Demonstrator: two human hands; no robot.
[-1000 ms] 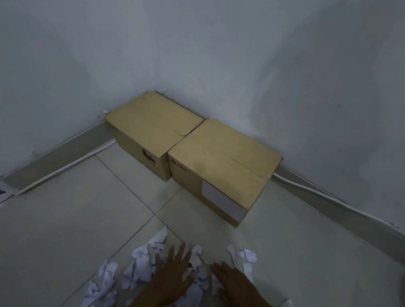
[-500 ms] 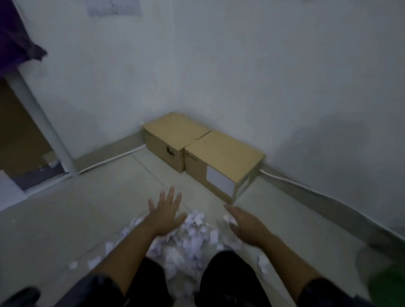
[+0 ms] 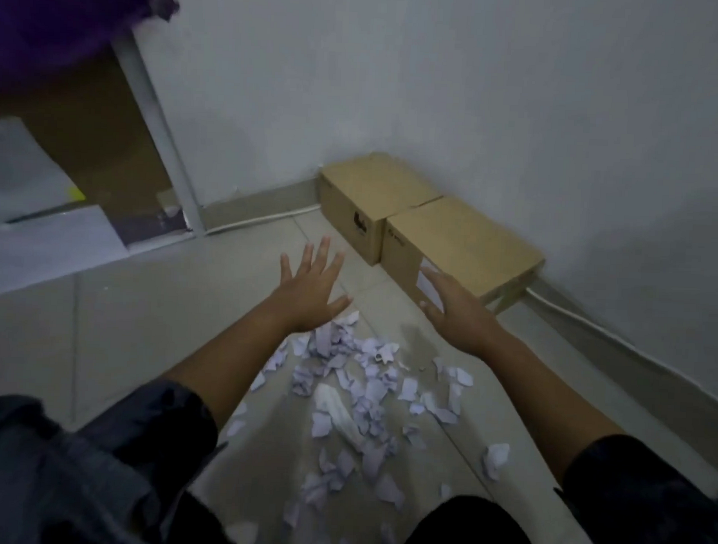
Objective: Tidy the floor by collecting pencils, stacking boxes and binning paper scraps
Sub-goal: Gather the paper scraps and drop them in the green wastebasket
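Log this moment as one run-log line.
left hand: open, empty | right hand: open, empty | paper scraps: on floor | boxes: unstacked

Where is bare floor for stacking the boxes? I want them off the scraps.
Bare tiles lie left of the left hand, toward the white door frame, and right of the paper scraps along the baseboard. Between the forearms it is crowded.

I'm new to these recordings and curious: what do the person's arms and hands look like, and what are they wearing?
Both are bare hands, the left hand and right hand, with no gloves, rings or watch visible. The forearms are bare too. Dark, crumpled sleeves are pushed up: the left sleeve and the right sleeve.
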